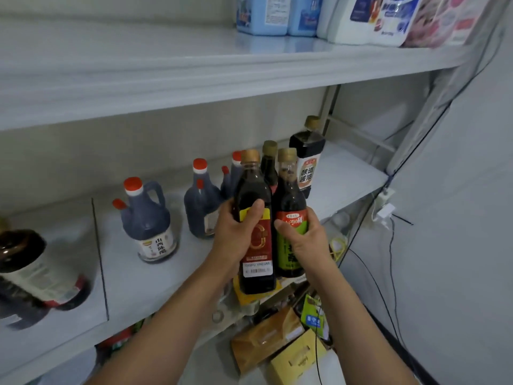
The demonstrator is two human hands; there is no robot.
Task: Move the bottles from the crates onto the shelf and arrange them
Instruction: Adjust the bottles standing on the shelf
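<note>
My left hand (236, 232) grips a dark vinegar bottle with a red and yellow label (254, 190). My right hand (302, 237) grips a dark bottle with a red and green label (290, 195). Both are upright, side by side, held over the front edge of the white middle shelf (155, 279). On that shelf stand three dark jugs with red caps (147, 215), a gold-capped dark bottle (269, 165) behind the held ones, and a soy sauce bottle (308, 157) at the back right.
A large dark bottle (30, 268) stands at the shelf's left end. The upper shelf (166, 79) carries blue detergent jugs (263, 15) and paper packs. Cardboard boxes (277, 340) sit below. Black cables hang along the right wall (458, 245).
</note>
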